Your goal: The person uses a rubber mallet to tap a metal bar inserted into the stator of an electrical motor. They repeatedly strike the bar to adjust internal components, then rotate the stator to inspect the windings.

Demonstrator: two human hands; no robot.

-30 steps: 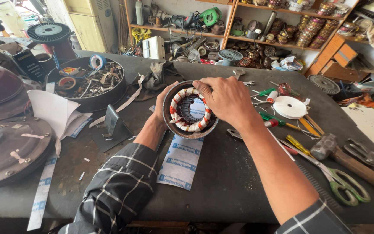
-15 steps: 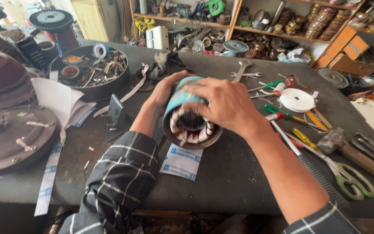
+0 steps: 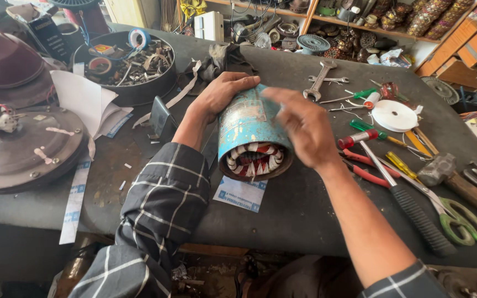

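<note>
Cluttered workshop, shelves of parts at the back; dark grey table [image 3: 305, 209] carries everything.

- Stator housing [image 3: 252, 129]: blue, rusty cylinder w/ red-white windings showing at its open end. Tipped on its side, open end toward the wearer, lower edge resting on the table over a white-blue paper label [image 3: 239, 194]. Judged: tilted this way so the windings can be looked into.
- Left hand [image 3: 222, 95]: fingers wrapped over the far top of the housing, gripping it; seems to steady the tilt.
- Right hand [image 3: 303, 129]: blurred, fingers spread, palm on or just off the housing's right flank. Can't tell if it grips; looks mid-motion.
- Right of the right hand: red-handled pliers [image 3: 366, 168], black-grip tool [image 3: 415, 212], green scissors [image 3: 462, 223], hammer [image 3: 454, 176], white tape roll [image 3: 395, 115]. Beyond it: spanner [image 3: 318, 80].
- Left of the left hand: round tray of scrap [image 3: 125, 63], brown motor cover [image 3: 26, 146].

Vs 1 s ago: housing lay flat, ring of windings facing up, both hands cupped round its rim. 0.5 s ago it was part tipped. Now fully on its side, blue wall up; right hand has come off the rim to the flank.
</note>
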